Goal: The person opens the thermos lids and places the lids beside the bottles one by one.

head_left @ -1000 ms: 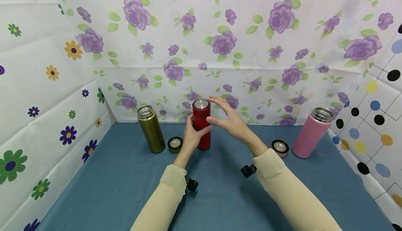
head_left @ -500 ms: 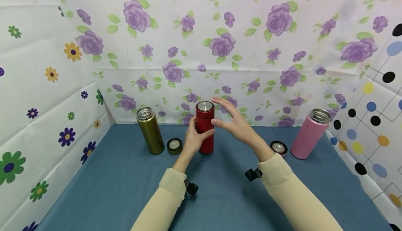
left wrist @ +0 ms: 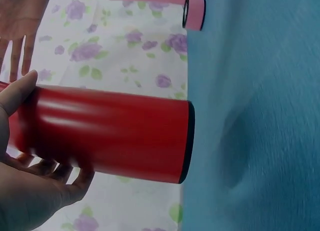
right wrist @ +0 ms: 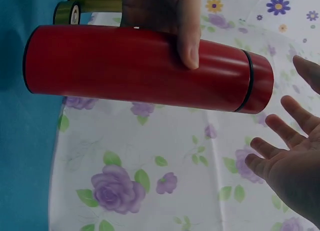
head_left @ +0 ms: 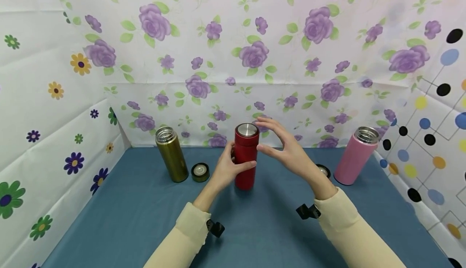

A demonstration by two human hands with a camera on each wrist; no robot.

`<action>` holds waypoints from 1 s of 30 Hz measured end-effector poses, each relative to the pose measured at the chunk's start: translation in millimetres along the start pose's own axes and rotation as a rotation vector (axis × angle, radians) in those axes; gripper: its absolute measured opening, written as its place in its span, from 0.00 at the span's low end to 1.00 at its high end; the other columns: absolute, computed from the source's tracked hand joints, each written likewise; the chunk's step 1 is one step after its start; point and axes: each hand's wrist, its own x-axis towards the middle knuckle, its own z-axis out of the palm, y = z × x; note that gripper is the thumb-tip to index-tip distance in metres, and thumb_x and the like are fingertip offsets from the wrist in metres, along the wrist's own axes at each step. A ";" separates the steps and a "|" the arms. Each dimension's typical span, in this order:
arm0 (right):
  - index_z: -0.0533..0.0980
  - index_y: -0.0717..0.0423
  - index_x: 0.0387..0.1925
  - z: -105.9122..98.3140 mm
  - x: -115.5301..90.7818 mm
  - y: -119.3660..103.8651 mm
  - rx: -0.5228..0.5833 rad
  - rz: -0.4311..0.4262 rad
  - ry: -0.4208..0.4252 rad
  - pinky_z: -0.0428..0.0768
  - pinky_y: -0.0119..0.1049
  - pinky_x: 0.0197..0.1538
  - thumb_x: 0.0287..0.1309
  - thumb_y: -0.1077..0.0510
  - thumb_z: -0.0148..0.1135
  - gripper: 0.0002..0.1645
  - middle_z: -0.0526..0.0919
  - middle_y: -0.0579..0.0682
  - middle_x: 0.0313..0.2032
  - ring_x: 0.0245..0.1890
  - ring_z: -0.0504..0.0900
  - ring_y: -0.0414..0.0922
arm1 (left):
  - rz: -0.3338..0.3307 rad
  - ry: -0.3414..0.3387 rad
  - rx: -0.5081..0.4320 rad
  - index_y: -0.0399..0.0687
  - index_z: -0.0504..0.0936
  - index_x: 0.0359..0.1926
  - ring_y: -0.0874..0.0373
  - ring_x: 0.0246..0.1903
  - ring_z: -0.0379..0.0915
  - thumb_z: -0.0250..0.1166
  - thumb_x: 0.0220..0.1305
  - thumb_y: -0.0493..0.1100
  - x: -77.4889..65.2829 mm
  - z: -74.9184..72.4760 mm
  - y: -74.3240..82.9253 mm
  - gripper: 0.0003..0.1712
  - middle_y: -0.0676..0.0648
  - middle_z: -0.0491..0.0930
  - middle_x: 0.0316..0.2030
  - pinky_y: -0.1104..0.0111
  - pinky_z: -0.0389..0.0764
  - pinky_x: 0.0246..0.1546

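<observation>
My left hand (head_left: 226, 170) grips a red thermos (head_left: 245, 179) around its middle, thumb across the front and fingers behind. The thermos stands upright, its silver-topped lid (head_left: 247, 130) on. In the left wrist view the black-rimmed base of the thermos (left wrist: 135, 136) is apart from the blue cloth, where a shadow falls. My right hand (head_left: 287, 150) is at the lid's right side with fingers spread and thumb apart. A gap shows between this right hand (right wrist: 295, 156) and the lid end (right wrist: 262, 84) in the right wrist view.
Left on the blue table (head_left: 145, 227) stands a lidless gold thermos (head_left: 172, 156) beside its lid (head_left: 200, 172). To the right stands a lidless pink thermos (head_left: 354, 158). Its pink lid (left wrist: 195, 13) is partly behind my right forearm in the head view. Flowered cloth (head_left: 196, 118) hangs behind.
The red thermos, held by my left hand, has come nearer and to the right. My right hand has moved along with it, staying spread beside the lid.
</observation>
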 end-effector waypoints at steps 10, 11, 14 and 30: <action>0.68 0.43 0.75 -3.9 -9.5 -17.0 0.011 -0.039 -0.013 0.53 0.70 0.74 0.70 0.56 0.68 0.35 0.61 0.44 0.78 0.80 0.53 0.44 | 0.034 -0.045 -0.030 0.53 0.64 0.73 0.50 0.59 0.76 0.77 0.62 0.49 -12.3 7.6 14.2 0.43 0.48 0.76 0.60 0.50 0.80 0.58; 0.69 0.42 0.75 -4.4 -10.6 -18.9 0.010 -0.039 -0.010 0.53 0.69 0.75 0.70 0.57 0.68 0.35 0.61 0.42 0.78 0.79 0.53 0.43 | 0.039 -0.047 -0.029 0.53 0.64 0.72 0.50 0.59 0.76 0.77 0.62 0.49 -13.7 8.5 15.9 0.43 0.48 0.76 0.60 0.50 0.80 0.58; 0.69 0.40 0.75 -6.0 -13.7 -22.6 0.005 -0.037 -0.003 0.54 0.69 0.75 0.70 0.58 0.68 0.35 0.62 0.40 0.77 0.79 0.54 0.42 | 0.048 -0.052 -0.026 0.52 0.65 0.72 0.50 0.58 0.76 0.77 0.62 0.49 -17.8 10.8 20.7 0.42 0.48 0.76 0.60 0.50 0.81 0.58; 0.72 0.43 0.72 -12.8 -24.7 -33.6 -0.009 -0.077 -0.002 0.59 0.66 0.74 0.68 0.60 0.69 0.33 0.69 0.41 0.73 0.76 0.61 0.43 | 0.028 -0.103 -0.003 0.55 0.64 0.73 0.51 0.59 0.75 0.77 0.62 0.48 -34.0 18.5 34.9 0.44 0.50 0.76 0.62 0.50 0.80 0.58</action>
